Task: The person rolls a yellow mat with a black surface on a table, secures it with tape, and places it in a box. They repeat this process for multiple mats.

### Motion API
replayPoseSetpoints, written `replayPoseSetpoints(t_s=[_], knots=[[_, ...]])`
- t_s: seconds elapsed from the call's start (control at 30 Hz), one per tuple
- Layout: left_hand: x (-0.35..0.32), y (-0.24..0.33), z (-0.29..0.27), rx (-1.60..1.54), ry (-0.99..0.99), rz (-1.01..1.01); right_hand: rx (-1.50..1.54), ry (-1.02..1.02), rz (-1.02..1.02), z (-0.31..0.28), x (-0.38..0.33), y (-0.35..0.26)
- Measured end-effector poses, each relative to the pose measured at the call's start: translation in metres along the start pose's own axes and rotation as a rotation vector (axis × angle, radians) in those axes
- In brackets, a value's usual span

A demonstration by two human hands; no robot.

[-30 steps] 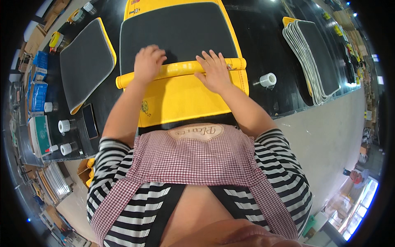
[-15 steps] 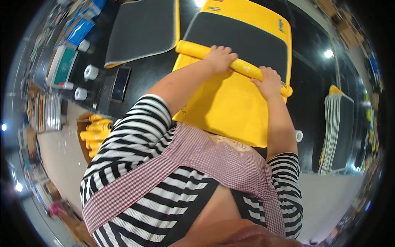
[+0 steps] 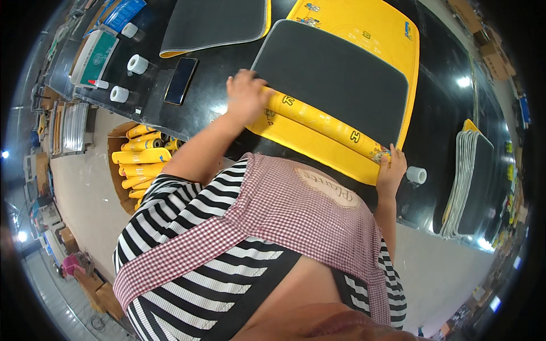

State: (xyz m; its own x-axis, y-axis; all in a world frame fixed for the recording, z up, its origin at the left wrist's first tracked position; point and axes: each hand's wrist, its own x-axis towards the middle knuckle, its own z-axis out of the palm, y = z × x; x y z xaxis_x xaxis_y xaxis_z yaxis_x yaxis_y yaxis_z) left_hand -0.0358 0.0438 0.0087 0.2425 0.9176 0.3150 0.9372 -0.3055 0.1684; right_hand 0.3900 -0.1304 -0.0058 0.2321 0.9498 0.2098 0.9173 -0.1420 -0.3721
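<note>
A mat lies dark underside up on top of a yellow printed mat. Its near edge is curled into a yellow roll, slanting from upper left to lower right. My left hand grips the roll's left end, covering it. At the right end, my right hand has its fingers and thumb closed round the roll. A yellow strip of the lower mat shows between the roll and my apron.
A dark mat, phone, white tape rolls, and green-and-white box lie left. Below them stands a carton of yellow rolls. To the right are a white roll and stacked mats.
The yellow roll is nearer to me, and more dark underside shows beyond it. My hands have moved apart, from along the roll to its two ends.
</note>
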Motion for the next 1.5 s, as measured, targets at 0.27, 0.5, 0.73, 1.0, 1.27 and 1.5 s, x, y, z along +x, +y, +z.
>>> replayPoseSetpoints(t_s=[0.27, 0.5, 0.73, 1.0, 1.27, 1.5], knots=[[-0.013, -0.03, -0.015, -0.558, -0.193, -0.435, 0.86, 0.21, 0.589, -0.001, -0.019, -0.018], [-0.064, -0.031, 0.012, -0.939, 0.055, -0.398, 0.926, 0.204, 0.572, 0.003, -0.022, -0.021], [-0.04, -0.028, -0.004, -0.512, -0.054, -0.321, 0.331, 0.123, 0.304, 0.018, -0.026, 0.012], [-0.032, 0.086, 0.006, -0.221, -0.233, 0.435, -0.113, -0.011, 0.18, 0.032, 0.046, 0.03], [0.167, 0.1, 0.042, -0.018, -0.218, 0.424, -0.157, 0.066, -0.32, 0.044, 0.111, -0.077], [0.161, 0.103, 0.071, -0.212, -0.168, 0.438, -0.179, -0.223, -0.261, 0.028, 0.217, -0.064]])
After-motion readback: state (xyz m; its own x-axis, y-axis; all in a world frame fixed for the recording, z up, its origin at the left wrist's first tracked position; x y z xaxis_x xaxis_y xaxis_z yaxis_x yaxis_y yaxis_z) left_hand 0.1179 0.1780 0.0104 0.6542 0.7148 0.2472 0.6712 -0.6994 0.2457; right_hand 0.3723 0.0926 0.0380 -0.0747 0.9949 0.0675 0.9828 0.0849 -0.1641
